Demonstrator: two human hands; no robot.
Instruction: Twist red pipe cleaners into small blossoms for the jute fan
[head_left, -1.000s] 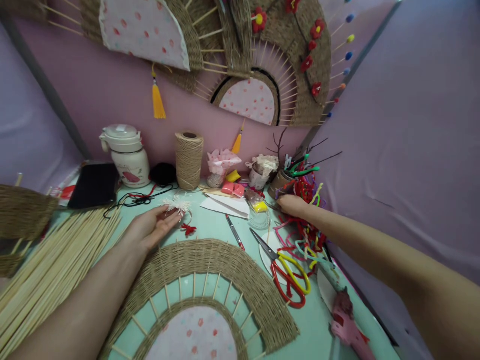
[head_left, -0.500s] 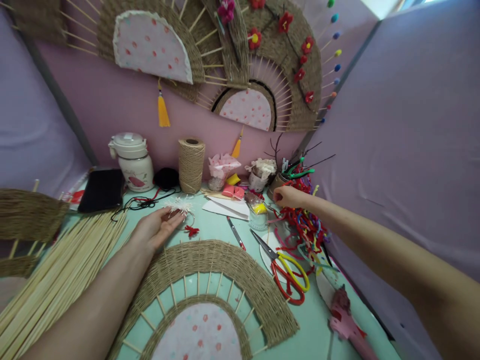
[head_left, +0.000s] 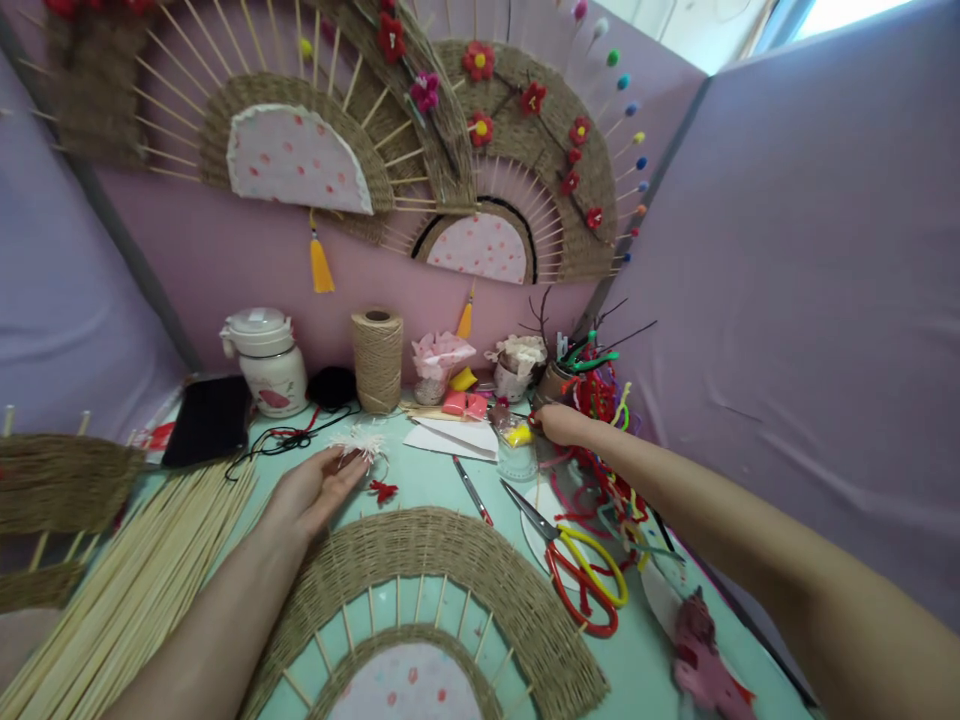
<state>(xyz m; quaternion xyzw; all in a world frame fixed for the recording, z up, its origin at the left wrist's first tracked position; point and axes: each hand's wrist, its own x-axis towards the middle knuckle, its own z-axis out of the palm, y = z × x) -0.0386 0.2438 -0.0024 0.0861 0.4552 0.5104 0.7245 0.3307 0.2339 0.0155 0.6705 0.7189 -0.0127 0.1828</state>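
My left hand (head_left: 324, 488), palm turned partly up, holds a white frayed tuft (head_left: 360, 445) at its thumb and fingers. A thin strand curves from the tuft toward a small red flower-shaped piece (head_left: 383, 491) on the table. On the right, my right hand (head_left: 559, 424) is closed in a pinch beside the brown holder (head_left: 552, 382); what its fingertips hold is hidden. A clear container with a yellow piece (head_left: 519, 436) stands just left of it. Below my left hand lies a woven arch (head_left: 427, 540) of twine and sticks.
Scissors (head_left: 577, 565) and a utility knife (head_left: 472, 490) lie mid-table. A glue gun (head_left: 701, 650) rests at lower right, below tangled colourful pipe cleaners (head_left: 600, 470). Twine spool (head_left: 378, 360), white jar (head_left: 268, 365) and black tablet-like slab (head_left: 206, 422) line the back. Flat strips (head_left: 142, 580) cover the left.
The view has tilted up slightly. My right hand has moved left and down, from the holder toward the small items by the clear container. My left hand stays at the white tuft.
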